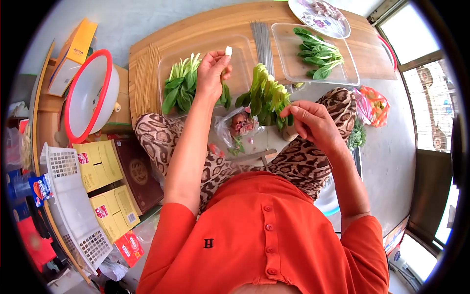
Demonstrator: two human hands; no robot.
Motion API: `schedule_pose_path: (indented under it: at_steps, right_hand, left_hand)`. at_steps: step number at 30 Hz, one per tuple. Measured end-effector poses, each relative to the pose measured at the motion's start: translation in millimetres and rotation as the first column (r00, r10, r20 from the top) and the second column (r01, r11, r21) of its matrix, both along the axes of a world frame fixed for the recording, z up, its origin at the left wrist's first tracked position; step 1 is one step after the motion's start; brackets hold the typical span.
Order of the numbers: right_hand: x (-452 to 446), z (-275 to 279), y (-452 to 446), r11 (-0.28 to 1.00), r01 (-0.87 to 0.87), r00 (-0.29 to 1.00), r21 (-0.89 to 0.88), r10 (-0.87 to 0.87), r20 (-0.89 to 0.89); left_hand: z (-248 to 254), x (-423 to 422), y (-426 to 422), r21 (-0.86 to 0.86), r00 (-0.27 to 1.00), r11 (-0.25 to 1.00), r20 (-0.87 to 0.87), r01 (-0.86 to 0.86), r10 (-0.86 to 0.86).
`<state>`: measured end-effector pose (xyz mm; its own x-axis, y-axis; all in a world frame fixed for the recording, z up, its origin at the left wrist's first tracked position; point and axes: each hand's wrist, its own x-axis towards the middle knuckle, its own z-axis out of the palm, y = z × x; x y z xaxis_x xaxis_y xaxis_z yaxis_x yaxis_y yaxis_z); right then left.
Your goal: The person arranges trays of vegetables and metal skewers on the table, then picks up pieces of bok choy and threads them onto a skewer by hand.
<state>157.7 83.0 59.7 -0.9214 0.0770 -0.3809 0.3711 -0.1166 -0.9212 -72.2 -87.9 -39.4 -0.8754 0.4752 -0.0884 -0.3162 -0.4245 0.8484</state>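
Observation:
Between thumb and fingers, my left hand (pixel 213 72) pinches a small white piece (pixel 228 51) above a clear tray (pixel 237 55). Leafy greens with pale stems (pixel 182 87) lie in that tray. My right hand (pixel 316 123) is closed at the fingertips, with a bit of green beside them; what it grips is too small to tell. Left of it, a row of leafy greens (pixel 267 95) with pale cut ends hangs close together; its support is hidden. Thin metal skewers (pixel 263 44) lie between the two trays. More greens (pixel 320 55) lie in the right clear tray (pixel 289 66).
A floral plate (pixel 306 18) with meat pieces stands at the back right. Below the greens is a plastic bag (pixel 224 128) with reddish contents. A red-rimmed basin (pixel 107 93), yellow boxes (pixel 100 164) and a white basket (pixel 63 191) are at the left. An orange-pink bag (pixel 379 108) is at the right.

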Motion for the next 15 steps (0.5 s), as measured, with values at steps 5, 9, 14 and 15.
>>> schedule_pose_path:
  at_steps: [5, 9, 14, 15]
  right_hand:
    - [-9.3, 13.6, -15.4, 0.999, -0.040, 0.999, 0.025, 0.041, -0.024]
    - [-13.3, 15.5, -23.9, 0.998, -0.067, 0.995, 0.022, 0.068, -0.068]
    - [-15.5, 20.4, -31.6, 0.995, -0.094, 0.993, 0.045, 0.097, -0.067]
    - [-15.2, 22.1, -32.9, 0.994, -0.095, 0.993, 0.045, 0.098, -0.067]
  left_hand:
    - [39.7, 20.9, -18.1, -0.194, 0.941, 0.969, -0.329, -0.152, 0.082]
    - [52.0, 24.8, -34.5, -0.212, 0.932, 0.960, -0.349, -0.183, 0.100]
    - [60.3, 30.1, -43.0, -0.216, 0.902, 0.961, -0.428, -0.171, 0.064]
    - [59.8, 30.7, -44.5, -0.239, 0.867, 0.952, -0.495, -0.192, 0.051]
